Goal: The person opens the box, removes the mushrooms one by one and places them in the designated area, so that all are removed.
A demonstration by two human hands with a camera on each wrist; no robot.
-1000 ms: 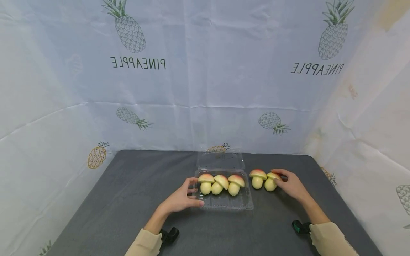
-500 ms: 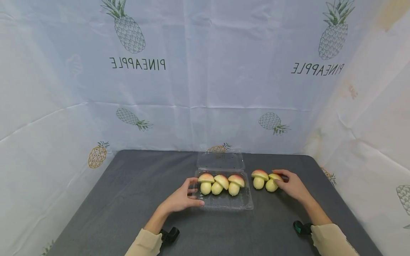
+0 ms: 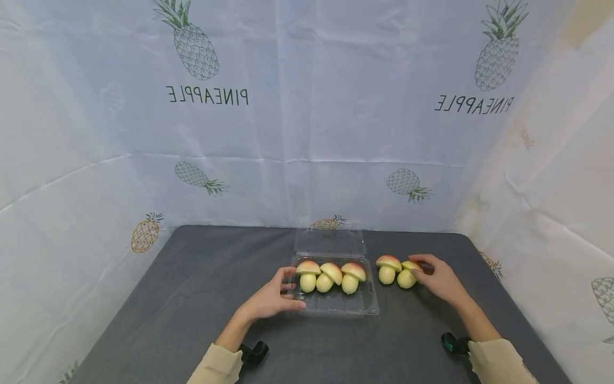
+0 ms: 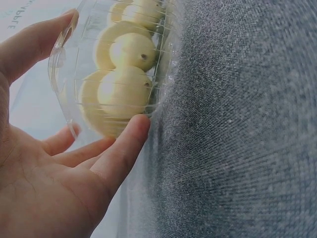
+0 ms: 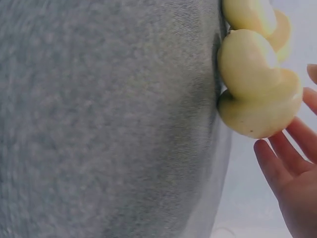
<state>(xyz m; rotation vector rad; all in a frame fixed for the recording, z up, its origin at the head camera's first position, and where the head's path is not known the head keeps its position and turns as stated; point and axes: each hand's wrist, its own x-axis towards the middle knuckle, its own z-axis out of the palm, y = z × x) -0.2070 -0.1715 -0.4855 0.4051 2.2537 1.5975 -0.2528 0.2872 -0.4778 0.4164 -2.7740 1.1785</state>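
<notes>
A clear plastic clamshell box (image 3: 340,305) lies on the table with its lid (image 3: 330,242) raised at the back. Three yellow toy mushrooms with reddish caps stand in a row inside; the leftmost mushroom (image 3: 308,282) is closest to my left hand (image 3: 268,298). That hand spans the box's left end, and in the left wrist view its thumb and fingers touch the clear wall (image 4: 86,64). Right of the box two more mushrooms are side by side. My right hand (image 3: 438,280) holds the cap of the outer mushroom (image 3: 406,278); the inner mushroom (image 3: 386,274) touches it.
A dark grey table (image 3: 230,256) carries everything. Behind and at both sides hang pale cloths (image 3: 331,122) printed with pineapples. Black wrist straps (image 3: 453,343) sit on both forearms.
The two loose mushrooms and my right hand have shifted slightly to the right. My left hand and the box have stayed where they were.
</notes>
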